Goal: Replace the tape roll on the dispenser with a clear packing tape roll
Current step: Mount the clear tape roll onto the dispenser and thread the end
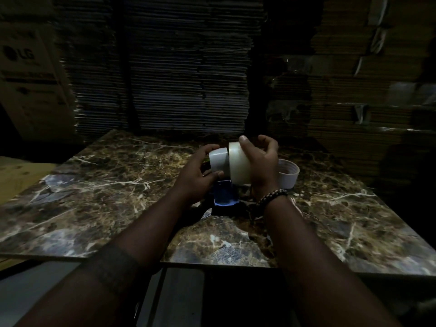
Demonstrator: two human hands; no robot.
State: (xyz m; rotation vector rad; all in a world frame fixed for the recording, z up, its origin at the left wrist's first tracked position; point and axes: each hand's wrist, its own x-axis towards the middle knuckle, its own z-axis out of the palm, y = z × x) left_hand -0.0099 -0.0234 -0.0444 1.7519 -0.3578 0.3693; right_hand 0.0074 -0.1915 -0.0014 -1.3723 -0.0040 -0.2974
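Tape roll (239, 162), clear/pale, is clasped in right hand (262, 161) above dispenser (224, 197) on marbled surface (94, 197). Smaller white core (218, 161) is pinched by left hand (195, 175), pressed vs roll's side. Loading seems underway, not seated yet; threading left. Spare white core (288, 173) sits right of dispenser.

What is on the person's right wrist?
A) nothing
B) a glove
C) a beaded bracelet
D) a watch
C: a beaded bracelet circles the wrist just below the right hand, which holds the tape roll.
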